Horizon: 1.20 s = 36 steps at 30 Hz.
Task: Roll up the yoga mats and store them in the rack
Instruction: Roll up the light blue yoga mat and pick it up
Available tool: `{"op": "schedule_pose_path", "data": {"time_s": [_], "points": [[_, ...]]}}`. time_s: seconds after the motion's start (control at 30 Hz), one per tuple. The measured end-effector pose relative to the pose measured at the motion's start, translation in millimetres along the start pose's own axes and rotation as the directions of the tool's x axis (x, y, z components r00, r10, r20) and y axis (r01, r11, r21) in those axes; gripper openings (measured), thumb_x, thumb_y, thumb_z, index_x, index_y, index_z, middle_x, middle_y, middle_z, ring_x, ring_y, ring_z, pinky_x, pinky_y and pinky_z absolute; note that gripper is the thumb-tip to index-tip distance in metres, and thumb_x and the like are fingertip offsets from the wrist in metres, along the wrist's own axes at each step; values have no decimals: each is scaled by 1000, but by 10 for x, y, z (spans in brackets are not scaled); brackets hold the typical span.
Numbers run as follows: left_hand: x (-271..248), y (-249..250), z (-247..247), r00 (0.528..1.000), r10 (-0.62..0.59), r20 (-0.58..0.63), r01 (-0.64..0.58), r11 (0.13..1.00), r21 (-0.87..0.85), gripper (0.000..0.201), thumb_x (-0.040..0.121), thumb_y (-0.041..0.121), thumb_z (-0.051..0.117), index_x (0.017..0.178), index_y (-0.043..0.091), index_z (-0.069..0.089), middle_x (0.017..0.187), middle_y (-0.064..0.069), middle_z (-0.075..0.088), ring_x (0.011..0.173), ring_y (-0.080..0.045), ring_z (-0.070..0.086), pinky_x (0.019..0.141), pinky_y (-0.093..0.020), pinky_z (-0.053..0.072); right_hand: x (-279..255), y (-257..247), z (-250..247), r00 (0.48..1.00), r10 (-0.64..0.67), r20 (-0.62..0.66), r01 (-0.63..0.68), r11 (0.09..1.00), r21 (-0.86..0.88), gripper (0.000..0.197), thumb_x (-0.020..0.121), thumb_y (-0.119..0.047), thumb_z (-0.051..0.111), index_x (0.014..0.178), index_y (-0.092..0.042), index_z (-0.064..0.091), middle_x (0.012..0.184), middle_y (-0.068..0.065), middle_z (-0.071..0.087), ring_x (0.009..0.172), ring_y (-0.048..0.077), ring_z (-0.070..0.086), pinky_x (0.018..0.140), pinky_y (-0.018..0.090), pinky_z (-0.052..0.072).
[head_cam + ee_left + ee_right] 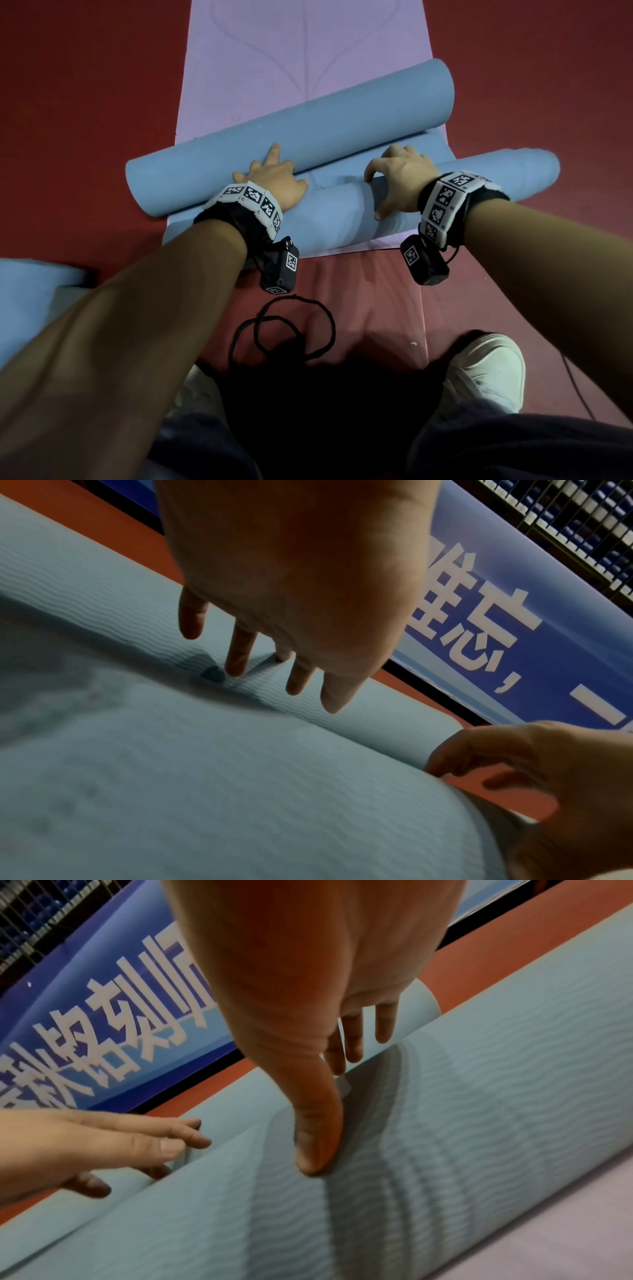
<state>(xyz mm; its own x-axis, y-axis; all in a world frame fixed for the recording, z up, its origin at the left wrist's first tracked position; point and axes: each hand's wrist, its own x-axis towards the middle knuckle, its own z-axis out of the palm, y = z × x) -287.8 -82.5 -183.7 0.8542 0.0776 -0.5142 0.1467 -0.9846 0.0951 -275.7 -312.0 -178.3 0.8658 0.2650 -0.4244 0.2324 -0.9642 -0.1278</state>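
Head view: the blue yoga mat (308,144) lies across a purple mat (308,51) on the red floor (85,85), curled into two rolls, a far one and a near one (445,185), with a flat strip between them. The left hand (274,181) rests in that strip, fingers extended against the far roll. The right hand (400,181) drapes over the near roll, fingers arched and spread, thumb down its near side. Both roll ends overhang the purple mat's edges onto bare floor. A black cord (291,329) loops near a white shoe (486,370).

Left wrist view: straight, spread fingers (240,653) touch the mat; beyond its far edge stands a blue banner (514,601).

Right wrist view: the thumb (315,1139) presses the ribbed roll, the fingers reaching over its top.
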Motion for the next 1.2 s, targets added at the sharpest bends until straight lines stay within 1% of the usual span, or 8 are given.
{"op": "schedule_pose_path", "data": {"time_s": [0.23, 0.43, 0.53, 0.7, 0.8, 0.93, 1.07, 1.2], "points": [[142, 62, -89, 999, -7, -50, 1, 995, -105, 57, 96, 55, 45, 148, 33, 38, 167, 7, -10, 145, -32, 26, 112, -57, 20, 268, 15, -19, 985, 86, -153, -60, 985, 163, 39, 74, -35, 81, 108, -25, 67, 114, 8, 54, 115, 32, 48, 93, 39, 40], [199, 62, -41, 994, -23, -103, 3, 981, -192, 56, 94, 52, 50, 146, 32, 41, 167, 2, -9, 143, -35, 31, 113, -55, 24, 384, 15, 9, 958, 132, -253, -57, 957, 284, 22, 84, -29, 75, 99, -14, 74, 113, 15, 59, 109, 34, 54, 77, 32, 40], [216, 62, 23, 993, -38, -110, 16, 980, -199, 56, 94, 53, 50, 145, 32, 42, 167, 0, -10, 143, -37, 30, 113, -54, 24, 382, -14, -47, 965, 72, -252, -15, 975, 221, 33, 83, -36, 73, 104, -12, 73, 115, 18, 59, 109, 37, 53, 83, 33, 41], [251, 80, 49, 985, -27, -172, -5, 984, -180, 55, 91, 55, 53, 140, 31, 47, 167, -2, -2, 144, -36, 27, 114, -57, 19, 360, -139, 93, 989, -36, -145, 41, 999, 31, 89, 55, -46, 88, 124, -5, 50, 123, 18, 47, 115, 38, 44, 102, 42, 37], [257, 46, 75, 982, 10, -188, -41, 986, -161, 58, 90, 56, 54, 142, 32, 45, 166, -2, 9, 147, -31, 22, 114, -59, 17, 404, -164, 167, 976, -51, -212, 53, 999, 4, 90, 60, -33, 87, 134, -10, 42, 124, 18, 47, 118, 38, 44, 103, 42, 34], [204, -13, 166, 945, 78, -317, -122, 985, -120, 59, 88, 60, 55, 140, 32, 45, 147, -1, 42, 135, -29, 37, 109, -54, 26, 475, -107, 200, 961, -71, -267, 82, 996, 32, 75, 63, -22, 82, 129, -19, 47, 124, 15, 50, 124, 35, 41, 107, 45, 30], [180, -72, 216, 942, 147, -301, -138, 989, 52, 85, 72, 68, 66, 147, 39, 36, 145, 1, 39, 133, -27, 33, 109, -57, 24, 527, -62, 192, 956, -63, -287, 67, 998, 3, 79, 70, -32, 78, 141, -31, 46, 142, 5, 45, 138, 30, 30, 113, 55, 18], [196, -153, 283, 951, 152, -271, -101, 975, 196, 116, 59, 38, 86, 153, 44, 18, 151, -4, 30, 135, -29, 30, 109, -59, 22, 506, -74, 237, 983, -80, -163, 52, 985, -167, 115, 63, -44, 85, 155, -27, 16, 157, 6, 23, 146, 30, 17, 117, 58, 12]]}}
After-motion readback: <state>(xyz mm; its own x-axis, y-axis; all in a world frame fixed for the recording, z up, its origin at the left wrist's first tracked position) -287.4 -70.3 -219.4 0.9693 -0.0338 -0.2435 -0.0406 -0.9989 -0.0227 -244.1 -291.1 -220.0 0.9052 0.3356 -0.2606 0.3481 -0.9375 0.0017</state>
